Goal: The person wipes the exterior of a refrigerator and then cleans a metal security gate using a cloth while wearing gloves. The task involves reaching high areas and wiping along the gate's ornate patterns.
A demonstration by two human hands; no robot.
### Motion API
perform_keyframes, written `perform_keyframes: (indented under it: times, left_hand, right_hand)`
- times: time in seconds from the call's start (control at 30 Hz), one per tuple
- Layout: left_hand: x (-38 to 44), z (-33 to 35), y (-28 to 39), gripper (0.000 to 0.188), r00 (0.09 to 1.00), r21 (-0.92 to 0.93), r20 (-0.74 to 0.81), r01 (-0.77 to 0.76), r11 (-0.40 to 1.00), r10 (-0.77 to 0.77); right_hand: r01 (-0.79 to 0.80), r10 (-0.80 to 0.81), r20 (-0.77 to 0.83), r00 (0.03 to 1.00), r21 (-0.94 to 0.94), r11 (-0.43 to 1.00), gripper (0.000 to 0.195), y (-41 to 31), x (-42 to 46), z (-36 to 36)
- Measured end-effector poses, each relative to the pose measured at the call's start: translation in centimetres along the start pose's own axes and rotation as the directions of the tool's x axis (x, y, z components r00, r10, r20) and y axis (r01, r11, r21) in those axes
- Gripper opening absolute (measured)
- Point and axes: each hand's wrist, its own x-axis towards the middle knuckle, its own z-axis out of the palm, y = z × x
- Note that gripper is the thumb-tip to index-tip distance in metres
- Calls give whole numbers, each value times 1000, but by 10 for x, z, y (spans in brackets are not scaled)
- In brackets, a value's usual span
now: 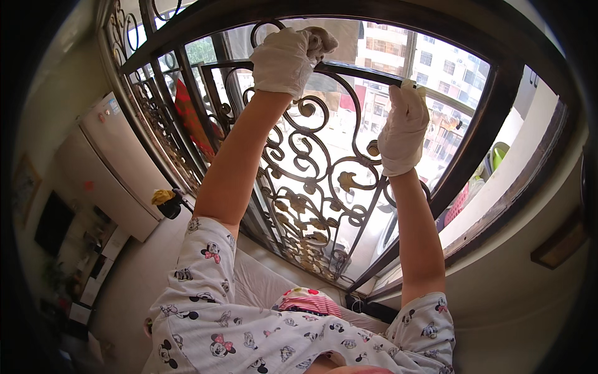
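Note:
My left hand [286, 61], in a loose white glove, is curled at the top rail [359, 71] of a dark wrought-iron grille. Greyish, soiled-looking material bunches at its fingers; whether it is glove or a cloth cannot be told. Farther right, my right hand [405, 128], also white-gloved, has its fingertips closed at the right end of that rail. Both arms reach up and forward. Between and below them spreads the grille's scrollwork [308, 135], with bronze-coloured leaves [346, 181]. A thick dark frame [486, 126] borders the grille.
Several buildings [444, 61] show through the grille. To the left stand a pale refrigerator [112, 159] and a black holder with a yellow cloth [163, 197]. Below is a bed-like surface with a pale sheet [257, 273]. A pink basket [457, 205] sits beyond the right-hand opening.

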Motion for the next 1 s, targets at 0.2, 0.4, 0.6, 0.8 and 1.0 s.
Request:
perform_keyframes:
  times: [0.2,0.4,0.6,0.8,1.0]
  left_hand:
    - [-17,15,34,22,969,-368,-165,-232,900,182]
    - [-17,-1,-3,30,971,-104,-79,-234,967,227]
    - [-6,-15,-118,31,932,18,-289,-224,974,220]
    - [38,-5,-199,40,992,-780,-4,76,622,-127]
    - [40,-7,-193,62,995,-291,59,-59,955,80]
  right_hand:
    - [-57,58,11,998,-69,996,40,-4,-5,1]
    - [55,-45,62,997,-161,985,35,0,-3,-10]
    - [65,-51,61,997,-267,961,35,-5,-2,-2]
    - [110,-80,97,992,-359,927,25,-75,52,23]
    - [76,23,193,981,-492,867,33,-97,73,92]
